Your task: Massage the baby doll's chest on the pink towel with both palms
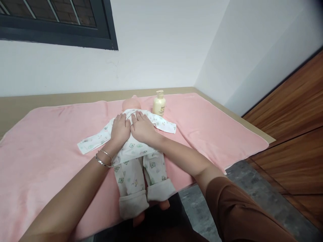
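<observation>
A baby doll (131,104) lies on a pink blanket (63,134), its head toward the wall and its feet at the near edge. It wears a white printed top (136,148) and matching trousers (132,176) with rolled cuffs. My left hand (120,128) rests flat on the left of the doll's upper body, with bracelets (102,160) at the wrist. Beside it, my right hand (142,127) lies flat on the upper body too, fingers stretched toward the head. The two hands touch or nearly touch at the thumbs. Neither holds anything.
A cream pump bottle (158,105) stands on the blanket right of the doll's head. Behind the table edge (176,90) rises a white wall with a dark-framed window (106,23) at upper left. Wooden panels (290,134) stand at the right above a grey floor (252,191).
</observation>
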{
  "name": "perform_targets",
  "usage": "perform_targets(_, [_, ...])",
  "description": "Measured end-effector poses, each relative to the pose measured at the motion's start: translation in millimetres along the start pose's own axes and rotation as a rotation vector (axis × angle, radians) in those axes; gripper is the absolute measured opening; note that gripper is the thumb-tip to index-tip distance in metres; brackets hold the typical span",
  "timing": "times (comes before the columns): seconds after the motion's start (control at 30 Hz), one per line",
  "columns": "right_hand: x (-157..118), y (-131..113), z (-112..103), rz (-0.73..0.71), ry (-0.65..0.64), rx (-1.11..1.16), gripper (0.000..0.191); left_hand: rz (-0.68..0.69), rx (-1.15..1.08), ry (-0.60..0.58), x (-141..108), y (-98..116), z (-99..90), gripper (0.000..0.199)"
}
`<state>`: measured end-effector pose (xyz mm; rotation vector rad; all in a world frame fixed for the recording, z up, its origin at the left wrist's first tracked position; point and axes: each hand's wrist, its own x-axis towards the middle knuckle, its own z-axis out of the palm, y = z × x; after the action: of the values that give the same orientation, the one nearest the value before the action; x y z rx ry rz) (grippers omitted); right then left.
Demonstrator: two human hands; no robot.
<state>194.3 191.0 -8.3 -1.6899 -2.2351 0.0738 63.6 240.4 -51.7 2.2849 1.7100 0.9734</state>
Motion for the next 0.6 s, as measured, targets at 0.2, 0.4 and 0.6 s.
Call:
perform_targets(0.2, [8.4,9.2,1.1,0.008,-0.039,0.101,0.063,0.004,0.039,0.007,-3.7,3.9,-1.8,0.057])
perform_targets(0.4, [19.3,21.1,5.4,0.072,-0.026,0.145,0.071,0.017,0.043,-0.003,-3.3,7.7,-4.9,0.054])
perform_targets(0.6, [5.1,6.4,9.1,0.037,0.037,0.048,0.063,-0.023,0.013,-0.112,8.0,9.1,-11.7,0.059])
